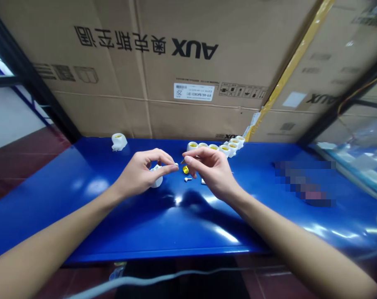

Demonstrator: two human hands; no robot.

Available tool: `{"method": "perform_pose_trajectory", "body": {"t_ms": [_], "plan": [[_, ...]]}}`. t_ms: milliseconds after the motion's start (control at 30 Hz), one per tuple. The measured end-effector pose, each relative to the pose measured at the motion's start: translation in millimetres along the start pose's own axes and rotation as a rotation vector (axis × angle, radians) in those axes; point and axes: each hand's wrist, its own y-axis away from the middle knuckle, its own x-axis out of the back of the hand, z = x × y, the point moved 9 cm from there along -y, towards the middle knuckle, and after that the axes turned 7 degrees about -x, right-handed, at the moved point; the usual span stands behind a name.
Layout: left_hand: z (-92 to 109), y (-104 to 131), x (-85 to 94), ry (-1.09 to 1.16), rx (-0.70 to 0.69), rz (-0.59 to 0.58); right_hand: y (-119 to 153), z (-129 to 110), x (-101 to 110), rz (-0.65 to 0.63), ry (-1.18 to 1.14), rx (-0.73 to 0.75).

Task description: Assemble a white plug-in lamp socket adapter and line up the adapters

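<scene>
Over the middle of the blue table, my left hand (147, 170) pinches a small white piece (176, 165) between thumb and fingertips. Facing it, my right hand (208, 168) has thumb and forefinger closed on a thin pointed piece (182, 162), too small to identify. A white round part (157, 178) is behind and below my left fingers, partly hidden. Between the hands, a yellow ring (185, 169) lies on the table, with a small white piece with a stem (187, 179) nearer me. Another small white piece (203, 181) shows beside my right hand.
Several white sockets with yellow insides (213, 148) line the back of the blue table (176, 236). One white socket (118, 141) stands at the back left. A large cardboard box (113, 104) rises behind. A blurred dark object (306, 182) lies at right; a pale cable (138, 281) crosses below the front edge.
</scene>
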Motion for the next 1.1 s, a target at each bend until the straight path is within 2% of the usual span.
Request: {"method": "perform_pose_trajectory", "body": {"t_ms": [133,367,567,800,967,1100], "plan": [[-2,1,0.7,0.059,0.027,0.039,6,2,-2,0.052,0.019,0.050],[0,2,-0.4,0.103,0.043,0.068,19,-15,-9,0.055,0.178,0.319],[11,4,2.1,-0.032,-0.112,0.074,26,-28,-15,0.073,0.370,0.455],[19,4,7.1,-0.152,-0.172,0.090,16,-11,-13,-0.023,0.126,0.232],[29,3,6.0,-0.277,-0.215,0.061,15,-9,-12,-0.011,0.219,0.193],[24,6,6.6,-0.176,-0.203,0.080,15,-9,-12,-0.025,0.221,0.155]]}}
